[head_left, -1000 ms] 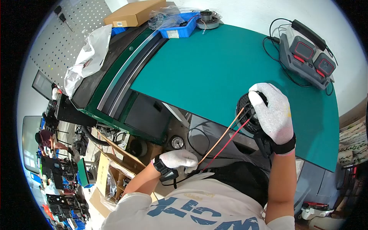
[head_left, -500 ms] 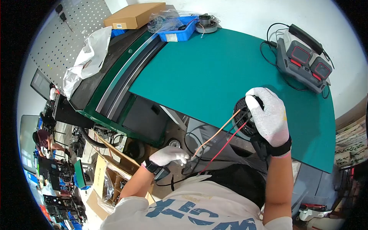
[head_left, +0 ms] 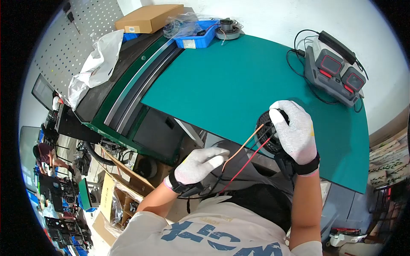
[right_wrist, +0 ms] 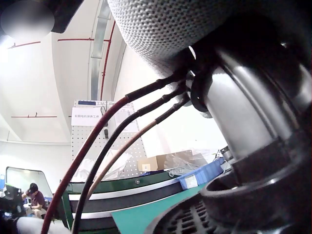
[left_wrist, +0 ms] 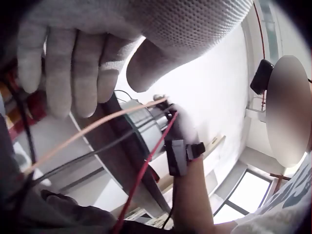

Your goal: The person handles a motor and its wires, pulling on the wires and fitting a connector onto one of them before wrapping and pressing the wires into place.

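Wires (head_left: 243,144): orange, black, red, strung from near left grip (head_left: 200,164), relaxed, fingertips touching orange strand, up to motor (head_left: 264,128) at table (head_left: 230,81) edge, clasped by right grip (head_left: 294,130). Beyond, grey cabled device (head_left: 335,70) at far corner.

- In the head view the right hand (head_left: 294,130) grips over the motor (head_left: 265,127) and covers most of it. Only the motor's vented left rim shows.
- The lower ends of the orange wire (head_left: 244,146) and the red wire (head_left: 249,161) are lost beside the left hand (head_left: 200,164), against dark cloth.
- In the right wrist view the motor is cut off by the right and bottom edges. The glove is cut off by the top edge, and both wires run out at the bottom.
- In the left wrist view the glove fingers (left_wrist: 58,63) are cut off at the top.
- The label (head_left: 189,43) on the blue bin (head_left: 206,37) is too small to read.
- The print on the pegboard sheet (right_wrist: 95,117) is also too small to read.
- The shirt lettering (head_left: 213,239) is cut off by the bottom edge.
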{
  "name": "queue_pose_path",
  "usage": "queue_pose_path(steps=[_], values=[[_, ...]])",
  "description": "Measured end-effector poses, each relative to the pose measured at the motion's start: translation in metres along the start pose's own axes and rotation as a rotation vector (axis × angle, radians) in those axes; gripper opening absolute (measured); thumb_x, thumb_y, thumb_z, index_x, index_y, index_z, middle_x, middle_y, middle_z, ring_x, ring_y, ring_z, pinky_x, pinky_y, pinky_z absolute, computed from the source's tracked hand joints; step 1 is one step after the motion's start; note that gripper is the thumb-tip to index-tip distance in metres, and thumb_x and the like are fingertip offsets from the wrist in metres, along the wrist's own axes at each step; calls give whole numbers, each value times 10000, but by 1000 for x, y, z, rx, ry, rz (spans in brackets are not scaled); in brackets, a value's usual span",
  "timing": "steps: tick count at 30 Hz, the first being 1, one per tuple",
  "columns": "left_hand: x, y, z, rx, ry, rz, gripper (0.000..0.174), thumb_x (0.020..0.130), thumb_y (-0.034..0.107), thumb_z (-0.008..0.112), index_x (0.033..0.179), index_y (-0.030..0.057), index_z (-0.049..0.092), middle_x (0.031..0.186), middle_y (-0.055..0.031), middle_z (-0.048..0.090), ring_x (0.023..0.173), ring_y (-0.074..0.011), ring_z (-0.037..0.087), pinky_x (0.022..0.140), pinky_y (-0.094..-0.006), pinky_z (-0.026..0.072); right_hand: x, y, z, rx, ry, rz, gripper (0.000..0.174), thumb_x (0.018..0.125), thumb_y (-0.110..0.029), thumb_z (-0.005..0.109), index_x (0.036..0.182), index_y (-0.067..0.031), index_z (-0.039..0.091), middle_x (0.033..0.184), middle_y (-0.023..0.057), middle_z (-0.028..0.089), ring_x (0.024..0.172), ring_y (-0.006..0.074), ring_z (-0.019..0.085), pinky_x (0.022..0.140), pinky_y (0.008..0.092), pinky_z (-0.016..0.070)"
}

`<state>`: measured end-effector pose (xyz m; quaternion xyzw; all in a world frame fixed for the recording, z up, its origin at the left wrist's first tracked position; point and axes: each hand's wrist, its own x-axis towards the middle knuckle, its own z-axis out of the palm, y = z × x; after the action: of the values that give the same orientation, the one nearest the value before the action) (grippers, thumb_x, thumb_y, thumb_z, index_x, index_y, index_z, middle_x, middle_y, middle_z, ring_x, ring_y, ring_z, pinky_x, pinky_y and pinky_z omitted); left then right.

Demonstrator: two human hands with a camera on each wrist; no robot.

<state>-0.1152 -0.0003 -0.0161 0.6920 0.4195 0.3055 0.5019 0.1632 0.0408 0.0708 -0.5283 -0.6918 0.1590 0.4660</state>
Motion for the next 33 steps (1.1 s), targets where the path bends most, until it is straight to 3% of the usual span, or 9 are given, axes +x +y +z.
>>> queue_pose_path(steps=[3, 6, 10, 15, 21, 27, 33], values=[[19, 13, 3, -32, -93, 61, 303, 1058, 161, 554, 1262, -40, 653, 1080, -82, 718, 998, -137, 640, 909, -300, 502, 0, 1, 1, -55, 16, -49, 77, 908, -120, 670, 947, -55, 681, 934, 134, 687, 891, 348, 646, 810, 419, 513], [29, 15, 4, -44, -223, 20, 299, 1064, 172, 540, 1230, -44, 664, 995, -70, 715, 939, -130, 638, 885, -299, 508, 1, 1, 0, -112, 39, -86, 91, 916, -147, 658, 942, -63, 682, 934, 136, 687, 891, 358, 641, 810, 433, 511], [25, -6, -1, -115, -276, -98, 266, 1058, 171, 549, 1157, -30, 692, 1001, -75, 727, 943, -139, 663, 893, -311, 519, 1, 2, -2, -150, 24, -70, 108, 925, -174, 638, 932, -76, 683, 921, 139, 681, 894, 372, 633, 816, 454, 506], [9, -23, -2, -193, -259, -150, 248, 1043, 156, 551, 1162, -17, 682, 1007, -91, 738, 979, -160, 674, 911, -322, 516, 0, 5, 3, -146, 46, -91, 97, 924, -171, 638, 919, -83, 677, 907, 137, 673, 884, 374, 627, 814, 460, 504], [10, -38, -1, -223, -266, -140, 220, 1046, 143, 573, 1123, -16, 705, 978, -67, 724, 932, -146, 666, 869, -307, 523, 0, 5, 0, -138, 33, -78, 96, 928, -174, 632, 913, -85, 666, 907, 133, 669, 874, 378, 621, 801, 475, 496], [16, -44, -5, -296, -348, -274, 231, 1004, 180, 651, 1130, -5, 707, 952, -49, 719, 850, -116, 642, 785, -269, 513, 1, 2, -1, -166, 7, -69, 105, 931, -182, 626, 914, -84, 661, 903, 134, 663, 874, 378, 621, 800, 476, 495], [16, -31, 2, -239, -217, -252, 259, 982, 218, 686, 1144, 18, 715, 921, -35, 708, 784, -83, 617, 736, -244, 503, 0, 4, 0, -170, 23, -93, 105, 930, -181, 626, 918, -84, 666, 912, 137, 668, 885, 380, 625, 812, 469, 500]])
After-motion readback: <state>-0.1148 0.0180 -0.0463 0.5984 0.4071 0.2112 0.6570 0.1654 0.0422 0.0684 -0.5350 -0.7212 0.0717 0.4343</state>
